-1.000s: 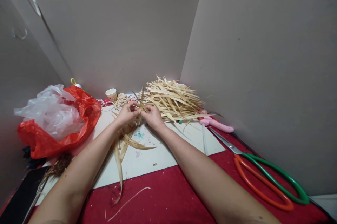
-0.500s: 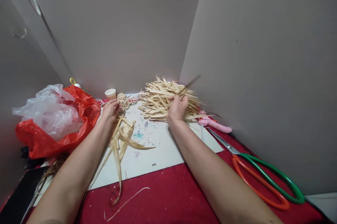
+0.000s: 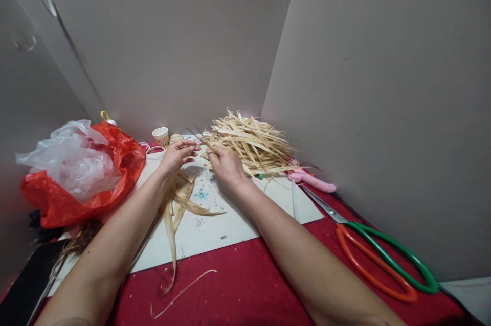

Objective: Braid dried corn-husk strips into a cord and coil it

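Observation:
My right hand [image 3: 225,164] is closed on a thin dried leaf strip [image 3: 201,140] that points up and to the left. It sits just in front of a heap of pale dried strips [image 3: 250,143] at the back of a white board [image 3: 215,224]. My left hand [image 3: 177,155] is next to it with fingers stretched toward the strip's tip. Under the left wrist lies a loose bundle of longer dried leaves [image 3: 177,204]; whether that hand grips them is hidden.
A red bag with clear plastic in it [image 3: 79,172] lies at the left. A paper cup [image 3: 161,136] and white rings [image 3: 155,152] stand at the back. Big scissors with orange and green handles [image 3: 378,259] and a pink tool [image 3: 312,181] lie right, on red cloth [image 3: 245,290].
My right hand has come back from the heap with a strip and now meets my left hand, which has moved right from near the cup.

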`<state>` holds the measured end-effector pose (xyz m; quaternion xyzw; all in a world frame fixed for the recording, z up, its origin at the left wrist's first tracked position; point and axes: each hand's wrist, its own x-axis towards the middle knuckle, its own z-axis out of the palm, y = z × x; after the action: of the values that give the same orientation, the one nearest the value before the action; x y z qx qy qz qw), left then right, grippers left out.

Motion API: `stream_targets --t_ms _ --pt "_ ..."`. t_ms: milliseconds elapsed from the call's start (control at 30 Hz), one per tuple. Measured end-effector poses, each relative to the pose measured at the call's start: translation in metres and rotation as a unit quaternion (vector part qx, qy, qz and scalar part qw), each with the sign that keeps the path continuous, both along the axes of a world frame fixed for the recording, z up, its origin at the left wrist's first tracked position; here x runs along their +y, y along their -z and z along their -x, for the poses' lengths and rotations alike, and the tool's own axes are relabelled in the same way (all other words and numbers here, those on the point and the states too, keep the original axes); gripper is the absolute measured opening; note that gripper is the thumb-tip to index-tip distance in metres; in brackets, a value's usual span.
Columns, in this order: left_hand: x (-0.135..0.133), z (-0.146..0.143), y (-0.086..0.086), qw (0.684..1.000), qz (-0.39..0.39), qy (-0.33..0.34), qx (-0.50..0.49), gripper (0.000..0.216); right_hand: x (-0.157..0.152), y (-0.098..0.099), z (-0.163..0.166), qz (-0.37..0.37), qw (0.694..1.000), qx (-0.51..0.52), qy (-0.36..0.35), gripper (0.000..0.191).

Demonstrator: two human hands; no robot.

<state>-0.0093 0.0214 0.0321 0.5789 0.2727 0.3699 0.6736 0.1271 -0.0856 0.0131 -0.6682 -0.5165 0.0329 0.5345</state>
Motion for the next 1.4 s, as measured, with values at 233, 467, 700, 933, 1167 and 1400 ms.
stream_targets --t_ms 233,467,700,933,1167,1400 --pt "0.044 0.038 -0.009 0.956 -0.121 -0.106 0.246 0.020 -0.023 -0.064 -0.046 -0.013 0.966 -0.116 0.232 0.027" --pt "0.055 0.047 0.003 0.902 -0.112 0.053 0.414 0.031 -0.007 -0.095 -0.112 0.163 0.953 -0.044 0.253 0.030" --pt "0.052 0.047 0.002 0.928 -0.105 0.081 0.347 0.022 0.008 -0.052 -0.011 0.006 0.995 -0.061 0.073 0.013" --pt "0.038 0.032 0.008 0.995 0.028 0.022 0.088 0.028 0.036 0.024 0.056 0.121 0.908 0.355 -0.186 0.024" --pt "0.040 0.019 0.019 0.998 0.047 -0.033 0.004 0.047 0.045 0.041 0.050 0.118 0.867 0.418 -0.243 0.029" --pt "0.036 0.024 -0.003 0.996 0.077 -0.013 -0.053 0.037 0.048 0.040 0.045 0.027 0.911 0.379 -0.163 0.012"
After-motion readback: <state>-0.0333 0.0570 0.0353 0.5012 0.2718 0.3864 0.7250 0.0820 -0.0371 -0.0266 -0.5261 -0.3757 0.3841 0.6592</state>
